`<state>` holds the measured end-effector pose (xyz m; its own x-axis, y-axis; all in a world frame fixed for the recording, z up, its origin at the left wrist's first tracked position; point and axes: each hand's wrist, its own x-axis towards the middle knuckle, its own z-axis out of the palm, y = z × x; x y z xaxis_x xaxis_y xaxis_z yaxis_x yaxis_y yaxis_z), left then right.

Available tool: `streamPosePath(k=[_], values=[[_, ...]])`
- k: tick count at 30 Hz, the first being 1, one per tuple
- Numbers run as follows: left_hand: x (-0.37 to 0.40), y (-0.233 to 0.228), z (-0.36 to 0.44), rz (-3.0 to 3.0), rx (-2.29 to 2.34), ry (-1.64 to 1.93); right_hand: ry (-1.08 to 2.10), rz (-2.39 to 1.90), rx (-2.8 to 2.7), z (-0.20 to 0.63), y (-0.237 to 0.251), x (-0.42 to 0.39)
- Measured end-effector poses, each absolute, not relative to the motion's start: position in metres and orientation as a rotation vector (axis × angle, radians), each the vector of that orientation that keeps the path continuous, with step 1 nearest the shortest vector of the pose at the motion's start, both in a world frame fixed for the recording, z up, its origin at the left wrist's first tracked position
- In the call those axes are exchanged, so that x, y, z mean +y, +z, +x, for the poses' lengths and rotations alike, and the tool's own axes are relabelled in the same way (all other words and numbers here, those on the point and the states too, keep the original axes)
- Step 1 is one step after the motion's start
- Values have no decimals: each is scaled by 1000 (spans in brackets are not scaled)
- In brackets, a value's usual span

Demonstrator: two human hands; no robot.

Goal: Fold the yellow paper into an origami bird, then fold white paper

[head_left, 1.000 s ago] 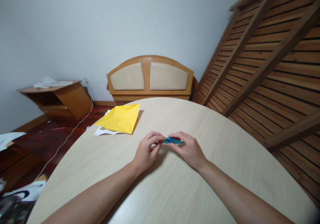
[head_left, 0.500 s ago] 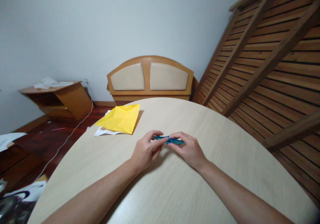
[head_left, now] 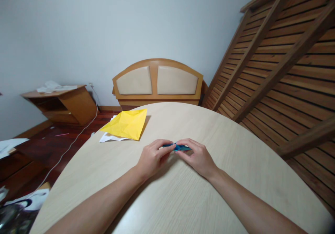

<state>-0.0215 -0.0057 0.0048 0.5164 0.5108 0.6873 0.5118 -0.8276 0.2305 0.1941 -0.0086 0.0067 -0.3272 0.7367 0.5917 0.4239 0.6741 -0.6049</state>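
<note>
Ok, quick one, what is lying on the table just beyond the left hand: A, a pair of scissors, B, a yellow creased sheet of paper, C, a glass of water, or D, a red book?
B: a yellow creased sheet lies flat near the far left edge of the table, beyond the left hand, with a white sheet partly under it.

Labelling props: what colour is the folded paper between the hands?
Blue folded paper, clearest in the head view.

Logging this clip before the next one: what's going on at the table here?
A person sits at a round pale wooden table, pinching a small folded blue paper between both hands. The left hand and right hand meet over it, fingertips pressed on the paper just above the tabletop. A creased yellow paper lies farther back on a white sheet, untouched.
</note>
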Motion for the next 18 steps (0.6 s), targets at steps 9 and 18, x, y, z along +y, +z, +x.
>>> streamPosePath(k=[9,18], values=[[-5,9,-24,-2804,-923,-999,432,-945,-1971,194,7,-8],[-3,4,-23,-2746,-889,-1155,408,-796,-2032,196,8,-9]])
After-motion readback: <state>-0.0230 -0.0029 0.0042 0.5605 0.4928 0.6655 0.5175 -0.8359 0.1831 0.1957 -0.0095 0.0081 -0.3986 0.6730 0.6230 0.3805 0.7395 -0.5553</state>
